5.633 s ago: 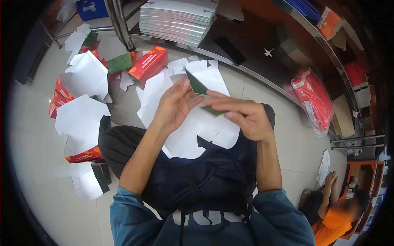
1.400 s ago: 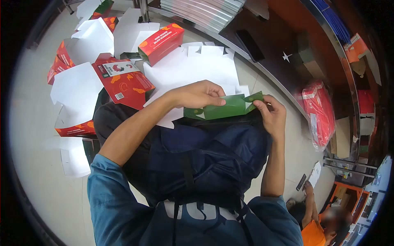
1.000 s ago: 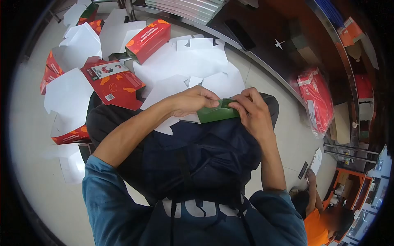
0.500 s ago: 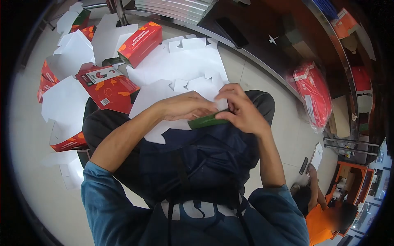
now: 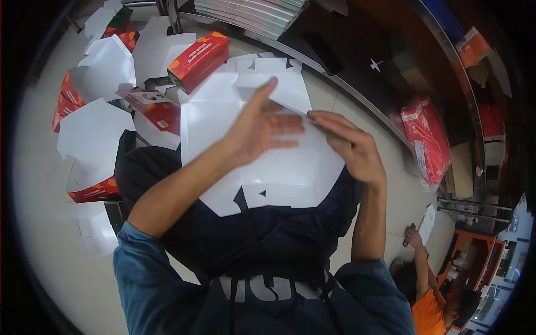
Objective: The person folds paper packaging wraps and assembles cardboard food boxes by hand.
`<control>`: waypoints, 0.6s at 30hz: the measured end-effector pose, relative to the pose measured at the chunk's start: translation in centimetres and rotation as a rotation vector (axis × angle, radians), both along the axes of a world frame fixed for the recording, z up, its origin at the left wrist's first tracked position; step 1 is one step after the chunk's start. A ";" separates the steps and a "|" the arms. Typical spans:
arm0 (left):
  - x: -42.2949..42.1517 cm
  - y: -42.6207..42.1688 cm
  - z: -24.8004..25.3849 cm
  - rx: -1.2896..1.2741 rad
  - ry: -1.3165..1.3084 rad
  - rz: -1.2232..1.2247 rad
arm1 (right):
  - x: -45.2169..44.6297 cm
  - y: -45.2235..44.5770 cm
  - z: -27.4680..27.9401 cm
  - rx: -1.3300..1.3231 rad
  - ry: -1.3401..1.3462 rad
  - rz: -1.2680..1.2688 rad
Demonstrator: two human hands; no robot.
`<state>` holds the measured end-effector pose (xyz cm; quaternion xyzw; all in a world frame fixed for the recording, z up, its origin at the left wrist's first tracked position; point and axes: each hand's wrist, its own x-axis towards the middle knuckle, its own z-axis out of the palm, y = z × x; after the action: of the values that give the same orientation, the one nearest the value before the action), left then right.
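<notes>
An unfolded carton [image 5: 290, 181], white side up, lies spread over my lap and knees. My left hand [image 5: 248, 128] hovers over its middle, blurred by motion, thumb and fingers spread with nothing in them. To the right, my right hand [image 5: 357, 148] has its fingers stretched out toward the left. Those fingertips are by the slanting edge of a raised white flap; whether they touch it I cannot tell. Beyond my hands stands a folded red box [image 5: 201, 60] with orange patterns and white lettering.
Several partly opened red-and-white cartons [image 5: 92, 131] are heaped on the floor at the left. A metal-edged shelf [image 5: 357, 92] runs along the far side, with a red plastic-wrapped pack [image 5: 425, 142] beside it. At the lower right sits another person in an orange shirt [image 5: 430, 307].
The carton, folded up with its green side showing between my hands, now lies flat and white. My left hand has let go and spread. The red printed sheet at the left has tilted.
</notes>
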<state>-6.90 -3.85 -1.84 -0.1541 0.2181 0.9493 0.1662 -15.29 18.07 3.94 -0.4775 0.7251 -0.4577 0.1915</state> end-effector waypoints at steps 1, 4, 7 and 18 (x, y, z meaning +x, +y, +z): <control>-0.2 -0.7 0.1 -0.071 0.071 0.040 | 0.3 0.3 0.4 -0.091 -0.053 0.034; -0.2 -1.5 1.4 -0.133 0.212 0.157 | 1.6 0.6 0.9 -0.367 -0.291 -0.025; 0.6 -0.6 2.9 -0.125 0.262 0.198 | 2.8 -1.2 1.8 -0.209 0.088 -0.440; 1.7 1.4 3.2 -0.304 0.367 0.293 | 4.8 -2.2 1.5 0.044 0.516 -0.307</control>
<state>-5.24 -2.42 1.38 -0.0325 0.3597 0.9317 -0.0399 -10.50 15.83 5.48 -0.4588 0.8232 -0.3291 -0.0603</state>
